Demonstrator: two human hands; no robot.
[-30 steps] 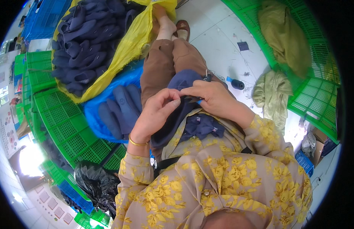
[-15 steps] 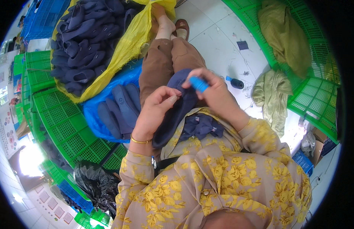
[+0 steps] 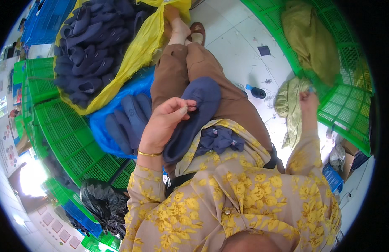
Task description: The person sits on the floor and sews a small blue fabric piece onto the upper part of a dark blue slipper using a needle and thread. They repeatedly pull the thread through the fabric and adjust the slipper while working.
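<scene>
Apart, 2 hands [image 3: 164, 122] (1 at shoe [image 3: 196, 122])

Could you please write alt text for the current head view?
A person's left hand pinches at a dark blue shoe on a brown-trousered lap; the blurred right hand is stretched out sideways. More dark shoes fill a yellow sack.

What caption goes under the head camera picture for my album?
Left hand pinched over a navy slipper on brown trousers, right hand stretched out near a green crate.

A shoe [image 3: 198, 116] lies over the legs [image 3: 238, 107], a sack [image 3: 140, 52] of shoes [image 3: 91, 61] ahead to the left, a crate [image 3: 343, 105] to the right
</scene>
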